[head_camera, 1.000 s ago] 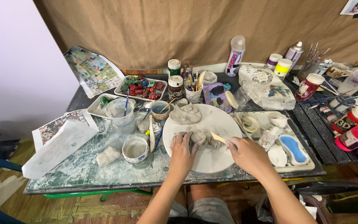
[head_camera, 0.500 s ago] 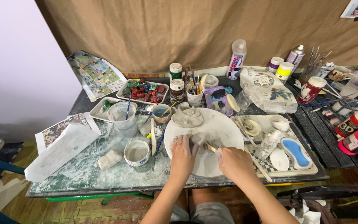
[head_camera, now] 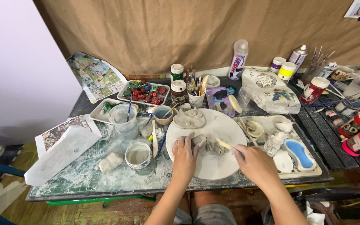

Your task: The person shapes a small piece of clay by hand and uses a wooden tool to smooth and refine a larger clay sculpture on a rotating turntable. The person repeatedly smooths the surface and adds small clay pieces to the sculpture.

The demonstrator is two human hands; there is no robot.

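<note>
Clay piece (head_camera: 208,146) under left hand (head_camera: 183,155); right hand (head_camera: 253,160) grips wooden tool (head_camera: 224,144).

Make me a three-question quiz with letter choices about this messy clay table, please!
1. Where does the clay piece lie?
A. on the round board
B. in the cup
C. on the floor

2. What colour is the oval pool in the tray?
A. red
B. blue
C. green

3. What does the right hand do?
A. rests flat
B. holds a stick
C. holds scissors

Answers:
A: it sits on the round board, under the left hand.
B: the pool is blue.
B: fingers pinch a thin stick against the clay.
</note>
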